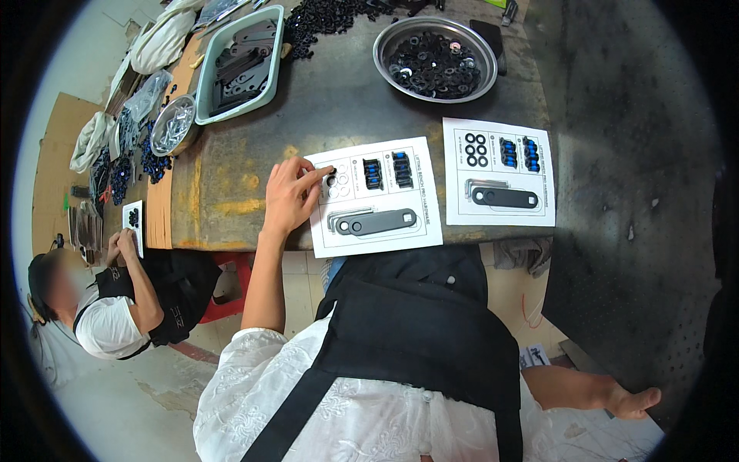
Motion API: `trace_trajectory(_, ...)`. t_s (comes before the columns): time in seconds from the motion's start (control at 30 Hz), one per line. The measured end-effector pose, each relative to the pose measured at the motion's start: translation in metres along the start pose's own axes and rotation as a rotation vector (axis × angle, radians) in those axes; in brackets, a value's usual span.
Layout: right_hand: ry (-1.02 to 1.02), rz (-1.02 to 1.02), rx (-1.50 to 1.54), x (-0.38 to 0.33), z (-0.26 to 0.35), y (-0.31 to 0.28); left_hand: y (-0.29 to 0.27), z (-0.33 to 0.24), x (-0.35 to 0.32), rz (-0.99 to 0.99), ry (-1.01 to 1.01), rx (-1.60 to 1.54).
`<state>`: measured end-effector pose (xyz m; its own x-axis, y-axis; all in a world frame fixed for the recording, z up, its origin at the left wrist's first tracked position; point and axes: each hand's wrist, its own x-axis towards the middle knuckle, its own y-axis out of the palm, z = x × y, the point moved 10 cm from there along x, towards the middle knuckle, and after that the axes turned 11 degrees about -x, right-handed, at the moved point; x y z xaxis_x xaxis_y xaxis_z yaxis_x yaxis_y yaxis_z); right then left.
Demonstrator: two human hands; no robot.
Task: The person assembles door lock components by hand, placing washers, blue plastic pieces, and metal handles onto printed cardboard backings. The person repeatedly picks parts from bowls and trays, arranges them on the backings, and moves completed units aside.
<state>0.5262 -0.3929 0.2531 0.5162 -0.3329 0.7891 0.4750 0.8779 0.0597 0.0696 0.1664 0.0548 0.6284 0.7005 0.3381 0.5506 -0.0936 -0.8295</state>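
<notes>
— Where is the left hand [289,196] now?

— On the near white card [375,196], at about nine o'clock of it; thumb and forefinger are pinched almost closed over a small black washer [332,172], the other fingers loosely curled; I judge it is setting the ring onto one of the printed circles, which is why the wrist rests flat on the worn tabletop [323,100] beside the card.

— And the right hand [627,400]?

— Down by the person's side at four o'clock, well away from the bench; fingers stretched out and relaxed, nothing in it.

— What already lies on that card?

— Blue-and-black pieces in two boxes toward one o'clock; a grey flat bar [377,222] along the six o'clock edge; each seems to sit on its own outline, so the card serves as a template.

— And the other card [500,171]?

— Just beside it at three o'clock; all its circles look filled, with its own dark bar; the steel bowl [436,59] of black washers stands at twelve o'clock, within reach; another seated person works at the bench's far left, at eight o'clock.
</notes>
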Motion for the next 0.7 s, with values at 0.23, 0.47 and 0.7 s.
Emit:
trace_trajectory(0.23, 0.004, -0.003, 0.010, -0.007, 0.002, -0.001, 0.004, 0.005, 0.002, 0.004, 0.004, -0.014)
trace_trajectory(0.47, 0.013, -0.005, 0.022, -0.024, 0.012, -0.003, 0.009, -0.008, 0.012, 0.069, 0.024, -0.020)
trace_trajectory(0.7, -0.013, -0.012, 0.118, -0.066, 0.041, -0.001, -0.006, -0.002, 0.002, -0.079, 0.026, -0.057)
